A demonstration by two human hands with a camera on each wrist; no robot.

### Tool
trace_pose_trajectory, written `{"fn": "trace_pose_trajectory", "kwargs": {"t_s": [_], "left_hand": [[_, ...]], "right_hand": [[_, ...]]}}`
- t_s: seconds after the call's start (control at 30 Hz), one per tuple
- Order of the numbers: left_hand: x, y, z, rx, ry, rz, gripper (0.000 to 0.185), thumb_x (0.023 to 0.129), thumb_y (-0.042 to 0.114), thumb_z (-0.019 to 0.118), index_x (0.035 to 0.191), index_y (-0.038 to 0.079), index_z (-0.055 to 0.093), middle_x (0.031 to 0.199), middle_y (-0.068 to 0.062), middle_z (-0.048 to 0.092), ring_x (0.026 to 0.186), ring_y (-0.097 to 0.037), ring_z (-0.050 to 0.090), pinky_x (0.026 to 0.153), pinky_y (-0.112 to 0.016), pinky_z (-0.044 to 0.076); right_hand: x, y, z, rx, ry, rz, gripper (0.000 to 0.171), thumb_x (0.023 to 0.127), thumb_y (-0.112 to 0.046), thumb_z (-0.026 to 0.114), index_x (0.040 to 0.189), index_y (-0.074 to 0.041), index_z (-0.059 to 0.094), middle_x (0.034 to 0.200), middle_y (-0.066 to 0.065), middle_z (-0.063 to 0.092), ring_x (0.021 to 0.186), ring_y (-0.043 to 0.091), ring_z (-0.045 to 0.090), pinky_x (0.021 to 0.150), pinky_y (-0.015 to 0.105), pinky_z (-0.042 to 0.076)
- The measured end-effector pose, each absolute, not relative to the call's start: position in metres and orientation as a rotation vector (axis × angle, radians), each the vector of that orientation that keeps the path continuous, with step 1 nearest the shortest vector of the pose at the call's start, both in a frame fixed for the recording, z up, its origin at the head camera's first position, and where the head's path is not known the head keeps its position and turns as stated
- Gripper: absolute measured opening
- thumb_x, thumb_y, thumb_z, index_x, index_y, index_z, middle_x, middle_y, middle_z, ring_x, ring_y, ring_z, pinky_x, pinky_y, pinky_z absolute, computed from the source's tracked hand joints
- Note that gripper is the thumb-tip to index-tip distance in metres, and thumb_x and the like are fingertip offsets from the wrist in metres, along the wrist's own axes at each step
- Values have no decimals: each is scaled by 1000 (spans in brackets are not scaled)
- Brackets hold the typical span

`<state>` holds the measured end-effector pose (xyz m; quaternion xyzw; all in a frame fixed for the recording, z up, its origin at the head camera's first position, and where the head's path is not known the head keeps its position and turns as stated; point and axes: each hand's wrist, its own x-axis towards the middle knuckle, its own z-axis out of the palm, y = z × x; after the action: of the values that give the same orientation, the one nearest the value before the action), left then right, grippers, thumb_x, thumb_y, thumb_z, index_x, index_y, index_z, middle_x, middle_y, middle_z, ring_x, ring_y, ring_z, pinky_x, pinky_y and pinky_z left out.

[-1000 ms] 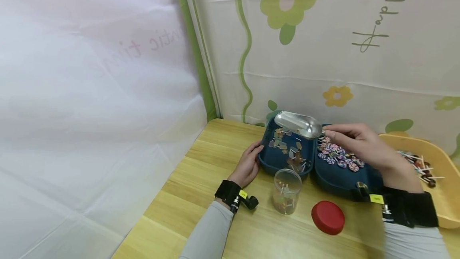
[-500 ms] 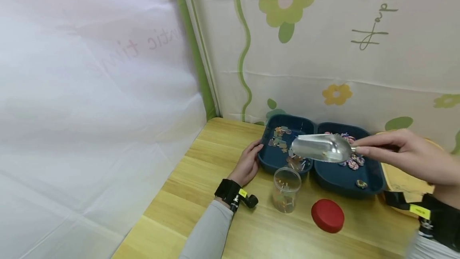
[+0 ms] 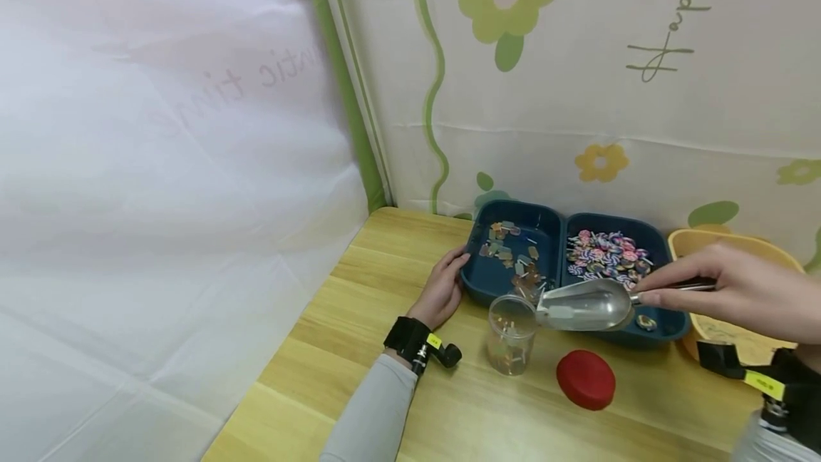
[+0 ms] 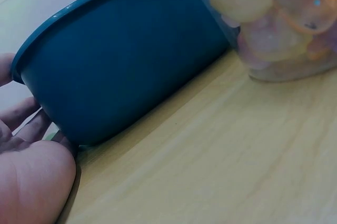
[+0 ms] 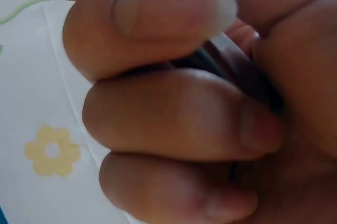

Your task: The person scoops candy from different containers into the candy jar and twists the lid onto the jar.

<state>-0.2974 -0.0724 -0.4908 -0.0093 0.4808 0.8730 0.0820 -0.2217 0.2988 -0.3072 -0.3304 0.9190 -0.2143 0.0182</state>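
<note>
Now my right hand [image 3: 737, 291] pinches the metal scoop [image 3: 586, 305] — its long axis level, mouth pointing left at the clear jar [image 3: 511, 334]; my left hand [image 3: 441, 292] rests relaxed against the blue tray [image 3: 507, 291].

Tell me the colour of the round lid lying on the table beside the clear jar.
The lid is plain red; the head view shows it best.

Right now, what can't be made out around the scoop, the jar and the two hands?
- Head view: what lies in the metal scoop; too small.
- Right wrist: the scoop handle, almost covered by the right hand.
- Left wrist: the clear jar, cut by the edge, blurred; the left hand, partly out of frame beside the blue tray.
</note>
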Motion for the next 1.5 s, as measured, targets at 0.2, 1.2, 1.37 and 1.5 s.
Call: {"fn": "trace_pose_trajectory", "kwargs": {"t_s": [0.2, 1.2, 1.37, 1.5], "left_hand": [[-299, -71, -490, -26, 1433, 2614, 41, 109, 16, 51, 148, 6, 49, 156, -14, 41, 145, -28, 38, 118, -40, 32], [-297, -72, -491, -25, 1421, 2617, 41, 109, 15, 51, 149, 6, 48, 158, -12, 38, 147, -27, 34, 120, -39, 28], [-297, -72, -491, 0, 1421, 2617, 42, 109, 15, 50, 150, 5, 47, 158, -13, 38, 148, -29, 33, 121, -40, 28], [-297, -72, -491, 5, 1422, 2618, 42, 109, 14, 50, 150, 5, 46, 157, -15, 39, 147, -30, 34, 120, -41, 30]], "right_hand": [[-222, 306, -309, -969, 2863, -749, 19, 93, -10, 75, 106, -22, 82, 92, -22, 72, 70, 0, 55, 54, 23, 39], [-275, 247, -334, -927, 2776, -884, 20, 99, -15, 69, 113, -5, 79, 95, 0, 72, 65, 9, 51, 54, 27, 44], [-289, 227, -352, -914, 2868, -798, 21, 100, -16, 67, 110, -2, 79, 104, 10, 74, 73, 10, 57, 63, 29, 50], [-298, 212, -368, -867, 2907, -802, 23, 101, -16, 66, 111, 1, 78, 99, 13, 74, 64, 12, 57, 57, 31, 48]]}}
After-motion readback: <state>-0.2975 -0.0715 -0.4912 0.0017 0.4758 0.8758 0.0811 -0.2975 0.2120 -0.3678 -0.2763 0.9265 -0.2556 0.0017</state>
